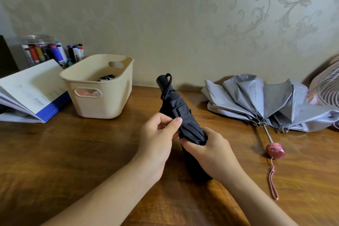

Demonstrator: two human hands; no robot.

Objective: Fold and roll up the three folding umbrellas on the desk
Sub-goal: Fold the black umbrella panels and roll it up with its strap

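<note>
A black folding umbrella (180, 111) is held above the wooden desk (73, 152), its handle pointing away toward the wall. My left hand (157, 135) pinches the canopy fabric at its left side. My right hand (209, 150) grips the gathered canopy near its lower end. A grey umbrella (256, 99) lies half collapsed at the right, its pink handle (275, 150) and pink wrist cord (272, 181) toward me. A dark shape lies on the desk under my right hand.
A cream plastic basket (110, 97) stands left of centre with dark items inside. An open book (31, 88) and a jar of markers (40, 51) sit at the far left. A pink fan (328, 82) is at the right edge.
</note>
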